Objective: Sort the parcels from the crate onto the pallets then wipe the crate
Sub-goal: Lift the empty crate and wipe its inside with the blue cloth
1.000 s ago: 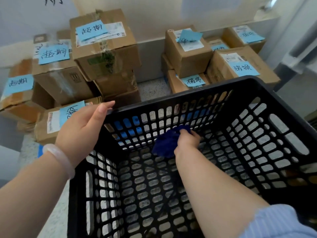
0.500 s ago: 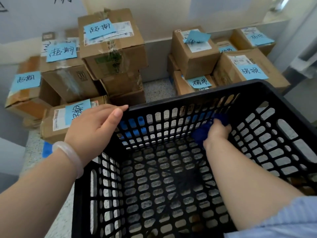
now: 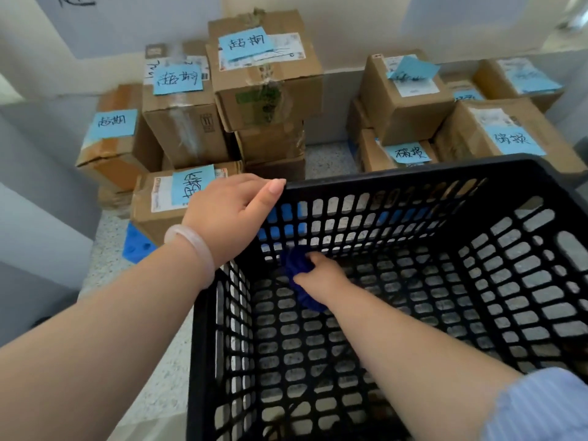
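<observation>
Black crate point(image 3: 413, 173): sits on the speckled floor point(image 3: 127, 300) with only a cloth and a working hand inside, so the sorting looks finished and we're into the wipe!
Parcels: labelled boxes stand by the wall, a left stack point(image 3: 264, 78) and a right stack point(image 3: 407, 100), with a blue pallet point(image 3: 136, 246) peeking out under the left one.
Left hand point(image 3: 232, 214): fingers hooked over the rim at the crate's far-left corner, thumb along the top, bracing it.
Right hand point(image 3: 321, 275): fingers bunched round the blue cloth point(image 3: 296, 265), pressing it low on the far wall near that corner.
Doing it well: hold the brace firm, drag the cloth along each row of slots, then sweep the base.
</observation>
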The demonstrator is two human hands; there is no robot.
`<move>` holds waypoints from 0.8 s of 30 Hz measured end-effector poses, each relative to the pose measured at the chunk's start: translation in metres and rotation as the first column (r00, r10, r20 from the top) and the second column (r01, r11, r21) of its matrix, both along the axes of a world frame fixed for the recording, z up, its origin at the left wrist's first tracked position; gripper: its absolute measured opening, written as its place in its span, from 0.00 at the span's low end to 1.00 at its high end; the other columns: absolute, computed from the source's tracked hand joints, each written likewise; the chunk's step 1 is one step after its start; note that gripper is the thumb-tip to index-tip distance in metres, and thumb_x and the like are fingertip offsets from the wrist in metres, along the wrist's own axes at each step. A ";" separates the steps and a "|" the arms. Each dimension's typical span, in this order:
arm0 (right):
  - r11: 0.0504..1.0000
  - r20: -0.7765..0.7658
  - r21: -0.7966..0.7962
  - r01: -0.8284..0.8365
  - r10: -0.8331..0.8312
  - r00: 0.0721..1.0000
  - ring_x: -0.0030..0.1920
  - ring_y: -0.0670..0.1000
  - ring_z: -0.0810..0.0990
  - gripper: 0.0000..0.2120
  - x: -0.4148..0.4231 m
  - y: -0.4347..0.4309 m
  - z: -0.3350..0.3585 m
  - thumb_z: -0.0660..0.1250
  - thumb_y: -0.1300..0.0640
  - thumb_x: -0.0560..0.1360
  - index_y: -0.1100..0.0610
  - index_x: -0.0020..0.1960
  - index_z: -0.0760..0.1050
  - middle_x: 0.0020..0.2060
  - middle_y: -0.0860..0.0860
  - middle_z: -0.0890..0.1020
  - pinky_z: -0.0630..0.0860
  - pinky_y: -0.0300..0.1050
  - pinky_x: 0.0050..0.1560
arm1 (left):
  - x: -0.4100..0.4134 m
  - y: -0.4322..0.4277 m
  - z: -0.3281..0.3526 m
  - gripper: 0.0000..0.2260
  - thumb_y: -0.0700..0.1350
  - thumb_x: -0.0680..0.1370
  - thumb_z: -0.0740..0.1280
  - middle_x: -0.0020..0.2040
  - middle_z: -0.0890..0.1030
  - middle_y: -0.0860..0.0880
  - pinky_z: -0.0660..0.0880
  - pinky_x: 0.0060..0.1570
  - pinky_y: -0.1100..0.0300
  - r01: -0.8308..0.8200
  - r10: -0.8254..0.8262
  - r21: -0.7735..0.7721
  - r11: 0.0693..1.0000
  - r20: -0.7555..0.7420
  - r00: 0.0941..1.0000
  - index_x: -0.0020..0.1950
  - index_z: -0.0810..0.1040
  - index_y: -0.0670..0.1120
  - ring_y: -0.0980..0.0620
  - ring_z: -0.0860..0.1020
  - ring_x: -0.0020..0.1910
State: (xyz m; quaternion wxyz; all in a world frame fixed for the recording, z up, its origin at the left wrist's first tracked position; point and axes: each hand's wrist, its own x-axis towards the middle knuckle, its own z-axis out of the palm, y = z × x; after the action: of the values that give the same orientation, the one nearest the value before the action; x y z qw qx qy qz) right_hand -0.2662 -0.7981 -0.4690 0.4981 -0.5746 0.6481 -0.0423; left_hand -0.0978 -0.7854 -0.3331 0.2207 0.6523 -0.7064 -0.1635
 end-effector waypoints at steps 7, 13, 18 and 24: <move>0.783 -0.279 -0.185 -0.593 0.537 0.796 0.76 0.60 0.56 0.39 0.025 0.029 -0.011 0.67 0.40 0.76 0.49 0.80 0.54 0.79 0.56 0.51 0.59 0.48 0.74 | 0.001 0.004 0.003 0.40 0.72 0.74 0.36 0.62 0.79 0.59 0.70 0.62 0.44 -0.020 0.020 -0.001 1.000 -0.007 1.000 0.64 0.79 0.58 0.54 0.73 0.64; 0.645 -0.399 -0.211 -0.734 0.629 0.667 0.61 0.62 0.73 0.20 0.037 0.023 -0.040 0.65 0.54 0.78 0.54 0.69 0.67 0.65 0.57 0.66 0.72 0.49 0.51 | 0.001 -0.001 0.003 0.36 0.70 0.75 0.38 0.59 0.80 0.57 0.71 0.60 0.44 -0.006 0.006 -0.003 1.000 -0.009 1.000 0.62 0.80 0.59 0.52 0.75 0.61; 0.586 -0.258 -0.043 -0.809 0.776 0.576 0.54 0.58 0.75 0.15 0.031 0.046 -0.039 0.66 0.53 0.76 0.53 0.62 0.73 0.50 0.52 0.68 0.72 0.45 0.53 | 0.006 0.000 0.001 0.37 0.70 0.74 0.37 0.56 0.81 0.54 0.71 0.59 0.43 -0.015 0.015 0.017 1.000 -0.008 1.000 0.60 0.81 0.57 0.51 0.76 0.59; 0.303 -0.076 0.242 -0.922 0.953 0.293 0.58 0.55 0.76 0.17 0.013 0.087 -0.017 0.68 0.54 0.76 0.49 0.64 0.76 0.60 0.52 0.77 0.75 0.47 0.56 | 0.005 0.000 0.001 0.38 0.72 0.73 0.36 0.60 0.79 0.54 0.70 0.62 0.43 -0.024 0.023 0.074 0.997 0.009 1.000 0.65 0.77 0.60 0.51 0.74 0.62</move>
State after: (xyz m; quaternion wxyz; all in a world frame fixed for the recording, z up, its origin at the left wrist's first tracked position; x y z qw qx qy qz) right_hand -0.2533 -0.7111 -0.4857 0.4002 -0.8061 0.2368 0.3662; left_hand -0.0929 -0.7854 -0.3326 0.1954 0.6691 -0.6929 -0.1844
